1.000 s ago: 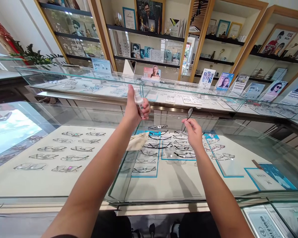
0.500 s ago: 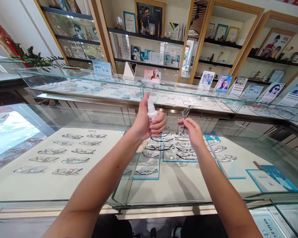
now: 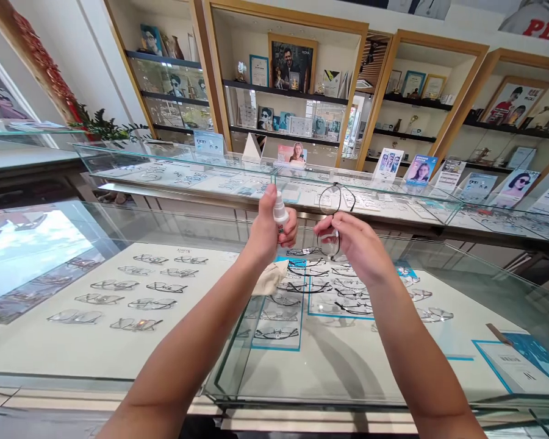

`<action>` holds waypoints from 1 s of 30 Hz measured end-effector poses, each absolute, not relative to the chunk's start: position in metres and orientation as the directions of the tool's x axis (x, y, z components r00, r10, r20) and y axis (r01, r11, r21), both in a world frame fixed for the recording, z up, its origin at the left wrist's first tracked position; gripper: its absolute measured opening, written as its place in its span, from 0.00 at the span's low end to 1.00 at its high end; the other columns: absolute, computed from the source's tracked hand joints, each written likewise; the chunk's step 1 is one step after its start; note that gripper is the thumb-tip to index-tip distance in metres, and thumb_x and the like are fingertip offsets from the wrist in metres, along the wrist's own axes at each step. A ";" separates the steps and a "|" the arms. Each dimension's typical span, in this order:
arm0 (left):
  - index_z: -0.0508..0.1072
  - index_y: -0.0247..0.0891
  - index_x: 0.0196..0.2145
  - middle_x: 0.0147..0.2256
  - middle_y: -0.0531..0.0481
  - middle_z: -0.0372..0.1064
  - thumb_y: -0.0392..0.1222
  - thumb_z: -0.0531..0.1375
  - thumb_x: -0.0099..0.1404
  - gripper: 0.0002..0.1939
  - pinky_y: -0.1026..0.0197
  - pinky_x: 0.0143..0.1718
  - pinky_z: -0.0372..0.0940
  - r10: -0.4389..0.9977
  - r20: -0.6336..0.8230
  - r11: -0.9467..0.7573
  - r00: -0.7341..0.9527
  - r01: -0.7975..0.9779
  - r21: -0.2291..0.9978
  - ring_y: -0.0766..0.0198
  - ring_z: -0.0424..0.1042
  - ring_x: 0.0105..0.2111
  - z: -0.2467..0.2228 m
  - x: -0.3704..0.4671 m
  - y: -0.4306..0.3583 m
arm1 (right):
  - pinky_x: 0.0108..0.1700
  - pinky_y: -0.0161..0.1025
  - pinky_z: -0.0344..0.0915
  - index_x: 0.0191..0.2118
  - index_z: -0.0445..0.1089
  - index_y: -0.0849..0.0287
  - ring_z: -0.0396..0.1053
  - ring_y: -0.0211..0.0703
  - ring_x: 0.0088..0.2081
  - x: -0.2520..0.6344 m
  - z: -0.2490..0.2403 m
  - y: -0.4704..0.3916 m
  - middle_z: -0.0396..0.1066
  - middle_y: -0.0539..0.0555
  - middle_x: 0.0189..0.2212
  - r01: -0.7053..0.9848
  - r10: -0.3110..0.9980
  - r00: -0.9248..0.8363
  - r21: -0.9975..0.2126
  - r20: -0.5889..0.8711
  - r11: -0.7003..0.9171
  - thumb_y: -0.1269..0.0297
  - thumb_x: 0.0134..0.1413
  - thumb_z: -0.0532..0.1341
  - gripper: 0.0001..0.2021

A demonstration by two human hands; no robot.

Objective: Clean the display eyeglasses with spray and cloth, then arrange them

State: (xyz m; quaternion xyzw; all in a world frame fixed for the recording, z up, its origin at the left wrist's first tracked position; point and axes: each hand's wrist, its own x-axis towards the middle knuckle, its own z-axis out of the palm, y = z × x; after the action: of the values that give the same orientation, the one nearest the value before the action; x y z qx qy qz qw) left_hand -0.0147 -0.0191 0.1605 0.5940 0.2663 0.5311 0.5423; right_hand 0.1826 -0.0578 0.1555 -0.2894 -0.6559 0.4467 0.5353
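A small white spray bottle [image 3: 280, 210] stands upright in my left hand [image 3: 269, 227], which is wrapped round it with the thumb raised beside the nozzle. To its right, my right hand [image 3: 354, 241] pinches a pair of dark thin-rimmed eyeglasses [image 3: 331, 200] near the bridge. The glasses are turned on end, one lens above my fingers and the other below, and a gap separates them from the bottle. Below my left hand, a cream cloth [image 3: 271, 277] lies on the glass display case [image 3: 320, 372].
Rows of eyeglass frames [image 3: 114, 285] lie inside the glass cases in front of me. Behind runs a second glass counter [image 3: 174, 164] with standing cards [image 3: 388, 163] on top. Wooden shelves [image 3: 286, 85] with pictures line the back wall.
My right hand has turned the glasses so that the upper lens faces me more fully. The view has tilted up and shifted left, and more of the cloth shows.
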 end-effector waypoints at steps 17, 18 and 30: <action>0.68 0.41 0.20 0.18 0.50 0.60 0.76 0.50 0.71 0.38 0.58 0.25 0.61 0.894 0.381 -0.386 0.236 -0.026 0.922 0.64 0.61 0.20 0.139 -0.009 0.000 | 0.51 0.48 0.71 0.37 0.79 0.51 0.76 0.48 0.46 0.175 0.138 -0.046 0.82 0.53 0.42 -0.068 0.873 -0.308 -0.924 0.378 0.377 0.54 0.69 0.62 0.12; 0.68 0.42 0.19 0.18 0.50 0.61 0.76 0.49 0.71 0.38 0.58 0.25 0.61 0.896 0.378 -0.385 0.234 -0.019 0.923 0.64 0.61 0.20 0.139 -0.009 0.000 | 0.50 0.48 0.71 0.36 0.78 0.51 0.75 0.48 0.45 0.175 0.139 -0.047 0.82 0.53 0.42 -0.074 0.871 -0.315 -0.925 0.377 0.373 0.54 0.69 0.61 0.12; 0.67 0.42 0.19 0.18 0.49 0.61 0.70 0.52 0.69 0.32 0.58 0.25 0.60 0.904 0.350 -0.353 0.247 -0.033 0.935 0.62 0.62 0.21 0.135 -0.003 0.002 | 0.48 0.44 0.68 0.36 0.79 0.52 0.73 0.45 0.44 0.175 0.138 -0.048 0.81 0.52 0.43 -0.129 0.848 -0.374 -0.927 0.375 0.353 0.56 0.70 0.62 0.12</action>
State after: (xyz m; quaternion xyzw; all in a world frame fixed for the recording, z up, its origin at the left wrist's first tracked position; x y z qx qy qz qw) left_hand -0.0029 0.0018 0.1355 0.6436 0.3383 0.5120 0.4573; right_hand 0.1752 -0.0477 0.1383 -0.2717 -0.6616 0.4995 0.4888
